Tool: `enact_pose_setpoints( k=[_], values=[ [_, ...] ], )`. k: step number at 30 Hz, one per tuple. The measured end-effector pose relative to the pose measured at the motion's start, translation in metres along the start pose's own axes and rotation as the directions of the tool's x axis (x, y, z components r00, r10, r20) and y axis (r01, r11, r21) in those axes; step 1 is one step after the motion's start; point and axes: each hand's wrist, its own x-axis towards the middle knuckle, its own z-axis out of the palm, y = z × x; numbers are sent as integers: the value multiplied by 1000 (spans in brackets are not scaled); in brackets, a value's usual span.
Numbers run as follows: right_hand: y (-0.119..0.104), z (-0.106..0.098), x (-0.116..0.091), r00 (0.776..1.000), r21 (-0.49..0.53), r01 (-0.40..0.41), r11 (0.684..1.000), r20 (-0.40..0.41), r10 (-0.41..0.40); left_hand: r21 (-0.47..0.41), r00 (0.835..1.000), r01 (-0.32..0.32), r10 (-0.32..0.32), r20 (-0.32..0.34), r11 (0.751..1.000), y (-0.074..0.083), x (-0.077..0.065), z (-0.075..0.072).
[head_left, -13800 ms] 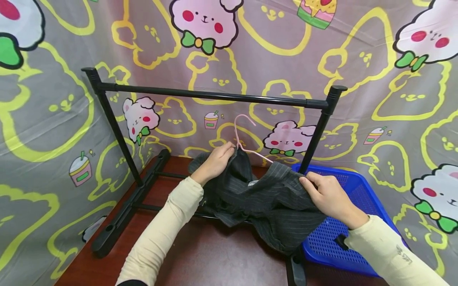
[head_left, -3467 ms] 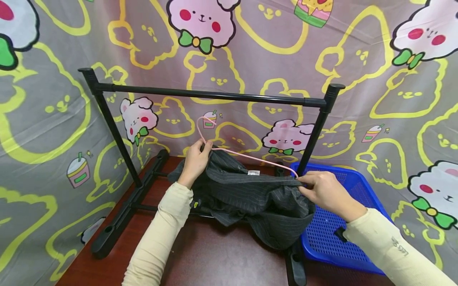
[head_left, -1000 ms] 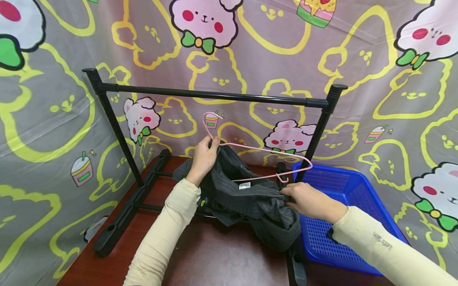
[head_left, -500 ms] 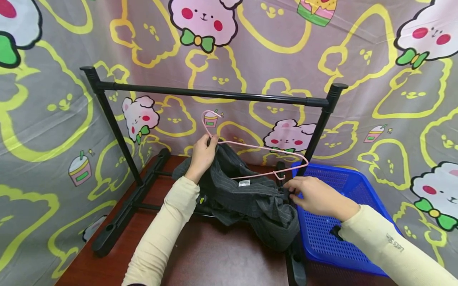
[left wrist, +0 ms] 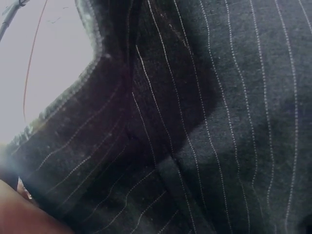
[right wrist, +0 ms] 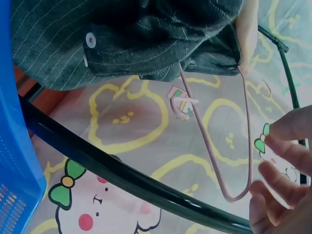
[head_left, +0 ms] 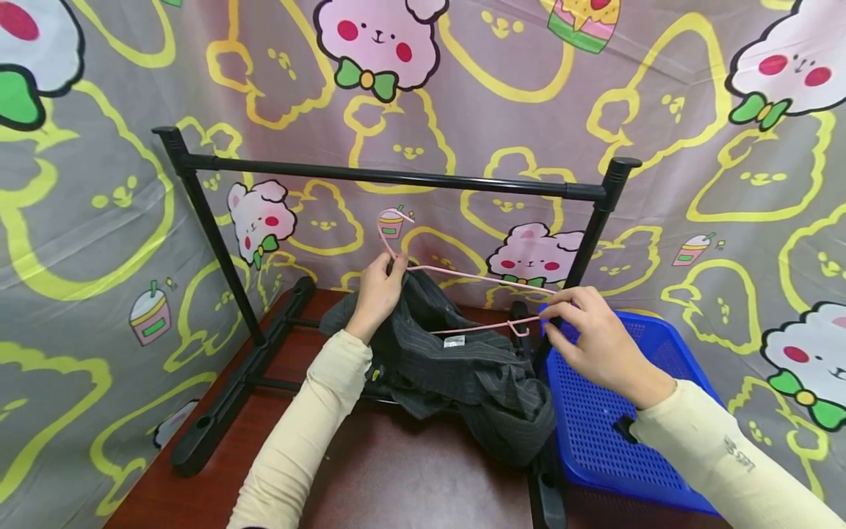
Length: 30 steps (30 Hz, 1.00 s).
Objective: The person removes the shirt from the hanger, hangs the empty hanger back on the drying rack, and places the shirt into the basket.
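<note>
A dark pinstriped garment with a white label hangs bunched beneath my left hand. That hand pinches the garment's edge together with the neck of a pink wire hanger. The hanger's hook points up, and its right end sticks out past the cloth; its left part is hidden. My right hand is at the hanger's right end. In the right wrist view its fingers are spread and lightly bent, a fingertip at the wire's bend. A button shows on the garment. Cloth fills most of the left wrist view.
A black clothes rack stands on the reddish-brown table, its crossbar behind and above my hands. On the right sits a blue perforated basket beneath my right forearm. A cartoon-print curtain encloses the back and sides.
My right hand has left the garment's right edge and moved up to the hanger's right end. Several seconds ago more of the hanger was inside the cloth. My left hand keeps its hold.
</note>
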Motion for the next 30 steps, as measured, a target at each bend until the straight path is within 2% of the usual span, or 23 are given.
enact_pose_setpoints(
  k=[3, 5, 8, 11, 14, 22, 30],
  values=[
    [4, 1, 1, 999, -5, -21, 1000, -26, 21, -7, 1000, -1, 1, 5, 1000, 0, -2, 2],
    [5, 2, 1, 998, -17, -55, 998, -13, 55, -5, 1000, -10, 10, 7, 1000, 0, -3, 3],
    [5, 3, 0, 990, -35, -132, 991, 47, 134, 0, 999, -34, 34, 4, 999, 1, -5, 6],
    [6, 4, 0, 967, -39, -215, 976, 132, 219, 6, 998, -57, 57, -5, 998, 1, -6, 9],
    [7, 6, 0, 944, -23, -267, 963, 195, 267, 12, 997, -75, 75, -7, 997, 1, -7, 12],
    [9, 10, 2, 904, 54, -343, 938, 292, 313, 4, 993, -113, 112, 36, 994, 4, -9, 19],
    [11, 11, 2, 893, 102, -375, 921, 305, 330, 37, 987, -88, 82, 139, 995, 6, -10, 24]
  ],
)
